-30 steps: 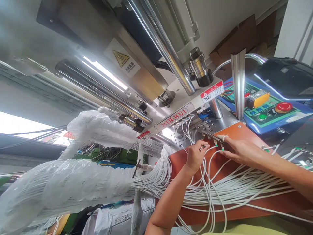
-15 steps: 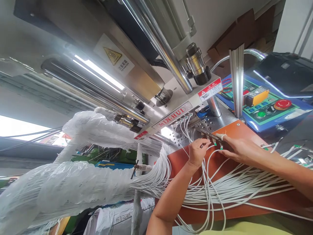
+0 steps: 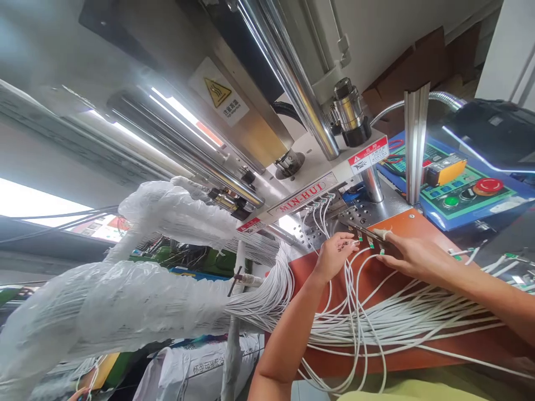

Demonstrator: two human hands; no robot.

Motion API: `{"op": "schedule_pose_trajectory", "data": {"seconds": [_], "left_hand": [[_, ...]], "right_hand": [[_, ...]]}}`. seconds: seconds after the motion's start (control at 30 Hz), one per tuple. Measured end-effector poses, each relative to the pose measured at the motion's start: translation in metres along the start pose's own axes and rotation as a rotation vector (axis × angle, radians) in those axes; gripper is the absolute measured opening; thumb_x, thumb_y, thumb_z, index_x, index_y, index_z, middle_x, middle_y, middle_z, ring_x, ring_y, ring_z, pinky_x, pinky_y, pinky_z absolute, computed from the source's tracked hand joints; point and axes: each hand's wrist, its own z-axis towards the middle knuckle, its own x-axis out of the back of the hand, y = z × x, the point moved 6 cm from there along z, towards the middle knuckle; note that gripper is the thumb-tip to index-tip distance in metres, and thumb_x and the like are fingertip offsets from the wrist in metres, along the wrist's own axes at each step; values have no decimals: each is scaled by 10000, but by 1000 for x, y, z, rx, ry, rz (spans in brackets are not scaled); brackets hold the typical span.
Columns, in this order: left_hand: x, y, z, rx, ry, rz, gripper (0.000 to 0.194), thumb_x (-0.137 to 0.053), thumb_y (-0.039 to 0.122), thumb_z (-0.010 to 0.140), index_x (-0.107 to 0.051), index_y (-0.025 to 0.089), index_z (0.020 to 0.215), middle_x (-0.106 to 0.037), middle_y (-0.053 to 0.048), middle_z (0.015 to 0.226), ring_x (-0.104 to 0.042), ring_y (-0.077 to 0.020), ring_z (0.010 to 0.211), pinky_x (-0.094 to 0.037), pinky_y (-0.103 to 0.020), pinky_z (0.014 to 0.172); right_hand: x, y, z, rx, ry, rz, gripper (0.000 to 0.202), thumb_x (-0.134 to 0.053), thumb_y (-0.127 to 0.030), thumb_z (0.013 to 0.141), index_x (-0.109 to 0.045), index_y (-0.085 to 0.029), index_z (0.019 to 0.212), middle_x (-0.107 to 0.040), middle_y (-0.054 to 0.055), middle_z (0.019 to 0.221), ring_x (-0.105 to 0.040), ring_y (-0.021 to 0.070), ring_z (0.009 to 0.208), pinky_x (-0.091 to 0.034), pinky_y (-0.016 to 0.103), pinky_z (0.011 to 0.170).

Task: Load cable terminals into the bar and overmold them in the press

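My right hand [image 3: 407, 255] grips the right end of a narrow dark metal bar [image 3: 363, 228], fingers behind it and thumb in front. Something pale is wrapped around one fingertip. Small green circuit boards [image 3: 371, 244] on white cable ends sit along the bar's near edge. At the bar's left end, my left hand [image 3: 333, 257] has its fingers curled and closed at a white cable's end, beside the leftmost green board [image 3: 360, 236]. The fingers partly hide that cable. White cables [image 3: 355, 289] hang from the boards over the orange-brown work surface [image 3: 305, 273].
A press marked MIN-HUI [image 3: 307, 195] stands ahead, with several cable ends beneath its plate. A blue control box [image 3: 468, 184] with a red button is at right. Plastic-wrapped cable bundles [image 3: 125, 301] fill the left. Loose cables [image 3: 401, 312] lie across the near surface.
My left hand's fingers have loosened and shifted slightly at the bar's left end, and the leftmost green board now shows. My right hand keeps its grip. The view has shifted slightly.
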Motion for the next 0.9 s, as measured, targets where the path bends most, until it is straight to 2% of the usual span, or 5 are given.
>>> {"op": "schedule_pose_trajectory", "data": {"seconds": [0.1, 0.2, 0.4, 0.63, 0.9], "left_hand": [[11, 0, -8, 71, -54, -106, 302, -723, 359, 878, -689, 152, 1096, -770, -111, 1021, -759, -201, 899, -577, -339, 863], [23, 1, -14, 140, -56, -178, 367, -832, 374, 769, -704, 144, 1024, -771, -125, 1050, -758, -223, 909, -572, -352, 866], [45, -3, -18, 181, 154, -342, 506, -933, 364, 609, -613, 153, 941, -776, -89, 860, -746, -202, 761, -556, -320, 764], [45, -1, -22, 138, 262, -514, 412, -932, 336, 564, -656, 164, 816, -724, -10, 757, -564, -60, 575, -454, -202, 594], [37, 12, -16, 27, 245, -473, 348, -896, 395, 656, -774, 188, 907, -763, -42, 917, -644, -107, 717, -555, -301, 808]], "right_hand": [[-4, 4, 2, 17, 21, 8, 579, -376, -613, 974, -490, -244, 1405, -754, 77, 879, -737, 309, 830, -453, 343, 641], [-7, 7, 3, 24, 25, 15, 610, -387, -610, 969, -459, -254, 1459, -760, 82, 899, -739, 328, 851, -459, 360, 648], [-6, 7, 2, 34, 26, 36, 571, -397, -569, 965, -484, -246, 1428, -751, 73, 898, -729, 300, 800, -459, 350, 633], [-2, 5, 1, 29, 37, 51, 533, -416, -571, 955, -537, -241, 1356, -735, 59, 802, -705, 282, 701, -432, 331, 580], [-1, 2, 0, 38, 24, 74, 529, -409, -574, 965, -521, -243, 1362, -737, 61, 849, -711, 275, 736, -448, 329, 608]]}}
